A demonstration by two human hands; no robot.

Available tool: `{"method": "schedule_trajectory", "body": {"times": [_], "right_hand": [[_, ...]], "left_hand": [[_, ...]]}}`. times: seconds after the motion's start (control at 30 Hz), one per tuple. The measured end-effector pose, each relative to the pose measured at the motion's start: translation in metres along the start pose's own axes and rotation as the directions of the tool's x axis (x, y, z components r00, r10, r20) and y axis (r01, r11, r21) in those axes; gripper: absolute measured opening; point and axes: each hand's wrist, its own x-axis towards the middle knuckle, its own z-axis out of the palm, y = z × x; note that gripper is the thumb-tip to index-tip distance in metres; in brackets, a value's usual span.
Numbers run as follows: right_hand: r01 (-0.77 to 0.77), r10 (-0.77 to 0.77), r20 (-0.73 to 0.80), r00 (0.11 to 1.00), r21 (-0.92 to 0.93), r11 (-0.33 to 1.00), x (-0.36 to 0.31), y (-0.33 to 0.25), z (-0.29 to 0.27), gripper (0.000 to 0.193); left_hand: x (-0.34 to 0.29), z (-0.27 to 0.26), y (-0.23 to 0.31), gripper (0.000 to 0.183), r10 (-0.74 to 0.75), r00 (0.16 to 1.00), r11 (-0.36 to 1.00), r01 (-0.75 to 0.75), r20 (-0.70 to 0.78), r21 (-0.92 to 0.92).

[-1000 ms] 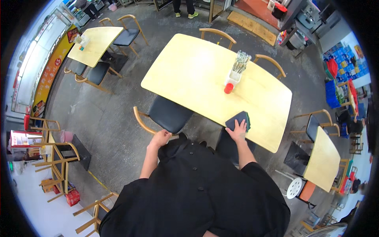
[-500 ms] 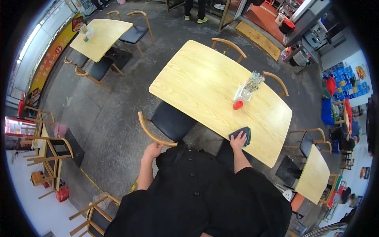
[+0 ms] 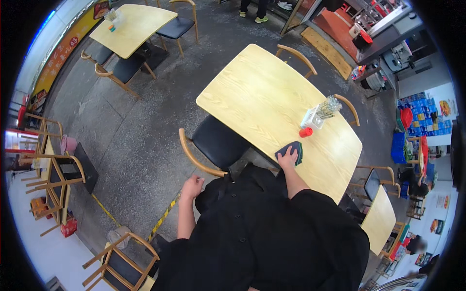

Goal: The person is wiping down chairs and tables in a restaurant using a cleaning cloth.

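Observation:
My right hand [image 3: 288,159] lies on a dark folded cloth [image 3: 294,147] with a green edge, fingers spread over it. The cloth is pressed flat on the light wood table [image 3: 257,92], close to its near edge. Beyond the cloth stand a small red container [image 3: 306,132] and a white holder [image 3: 313,117] filled with thin wrapped sticks. My left hand [image 3: 193,186] hangs with curled fingers, apparently holding nothing. It is just below the curved wooden back [image 3: 198,163] of a black-seated chair [image 3: 221,140], a little apart from it.
Chairs [image 3: 301,58] line the table's far side. Another table [image 3: 133,26] with chairs stands at the far left. Chairs lie upturned on a table [image 3: 53,179] at the left edge and at lower left [image 3: 126,262]. A smaller table [image 3: 380,220] stands at right. A person's legs [image 3: 253,8] show at the top.
My right hand has slid the cloth leftward along the table's near edge. My left hand has come away from the chair back. The view has shifted a little.

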Motion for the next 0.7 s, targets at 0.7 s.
{"method": "schedule_trajectory", "body": {"times": [0.7], "right_hand": [[0.852, -0.845, 0.110, 0.523, -0.095, 0.515, 0.034, -0.271, 0.013, 0.084]], "left_hand": [[-0.005, 0.019, 0.007, 0.041, -0.268, 0.961, 0.939, 0.247, -0.061, -0.240]]}}
